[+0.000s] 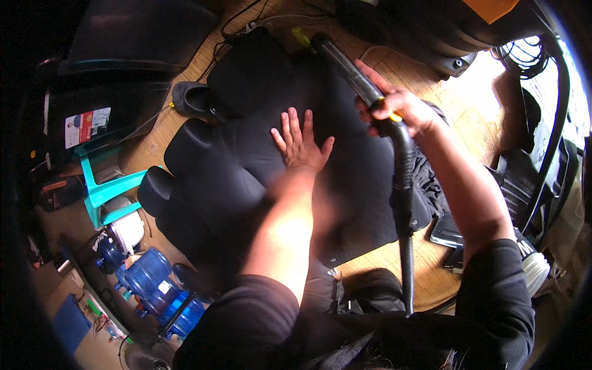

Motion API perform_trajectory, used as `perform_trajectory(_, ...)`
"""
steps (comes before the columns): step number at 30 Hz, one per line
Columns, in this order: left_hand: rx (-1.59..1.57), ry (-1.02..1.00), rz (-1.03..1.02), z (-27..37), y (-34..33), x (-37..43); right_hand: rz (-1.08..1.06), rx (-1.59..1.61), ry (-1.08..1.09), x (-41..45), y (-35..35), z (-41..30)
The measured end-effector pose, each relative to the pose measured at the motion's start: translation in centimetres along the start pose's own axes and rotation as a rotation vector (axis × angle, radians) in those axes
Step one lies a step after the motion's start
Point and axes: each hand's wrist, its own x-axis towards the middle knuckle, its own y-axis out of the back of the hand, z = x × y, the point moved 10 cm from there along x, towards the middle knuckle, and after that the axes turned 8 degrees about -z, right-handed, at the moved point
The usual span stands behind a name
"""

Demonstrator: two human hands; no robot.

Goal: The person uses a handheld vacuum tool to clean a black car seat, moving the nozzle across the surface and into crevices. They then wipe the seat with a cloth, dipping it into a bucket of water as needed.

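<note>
A large black upholstered car seat (277,157) with headrests lies across the wooden floor in front of me. My left hand (303,141) rests flat on its cover, fingers spread, holding nothing. Above the seat's right part, my right hand (397,104) grips a black vacuum cleaner wand (349,69) near its yellow ring. From that grip a ribbed black hose (404,185) runs down past my right side. The wand's far end points to the seat's upper edge; the tip's contact with the seat cannot be made out.
At the left a turquoise plastic stool (99,194) stands on its side near a dark shoe-like item (189,98). Blue water jugs (157,282) and a fan (147,354) are at the lower left. Cables (217,51) cross the floor above; black plastic parts (518,185) lie at the right.
</note>
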Motion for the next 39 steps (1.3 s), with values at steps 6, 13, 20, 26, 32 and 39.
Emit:
perform_trajectory(6,-0.073,-0.014,0.048,-0.9,-0.4,-0.6,0.075,-0.009,0.001,-0.2,-1.9,1.4)
perform_trajectory(13,-0.113,-0.017,0.05,-0.7,-1.1,-0.5,0.107,0.032,-0.082,-1.9,-2.2,0.9)
perform_trajectory(20,-0.196,-0.046,0.088,-0.5,-0.8,-0.2,0.302,-1.654,-0.267,2.5,-5.2,-3.6)
perform_trajectory(26,-0.316,-0.011,0.048,-1.1,-0.5,-0.4,0.243,-1.726,-0.669,-2.4,-11.5,-7.0)
perform_trajectory(32,-0.364,-0.021,0.046,-0.9,-0.3,0.1,0.273,-1.562,-0.85,4.5,-10.2,-7.8)
perform_trajectory(39,-0.434,-0.068,0.062,-0.8,-0.5,0.0,0.224,-1.705,-0.321,-1.9,-10.1,-2.8)
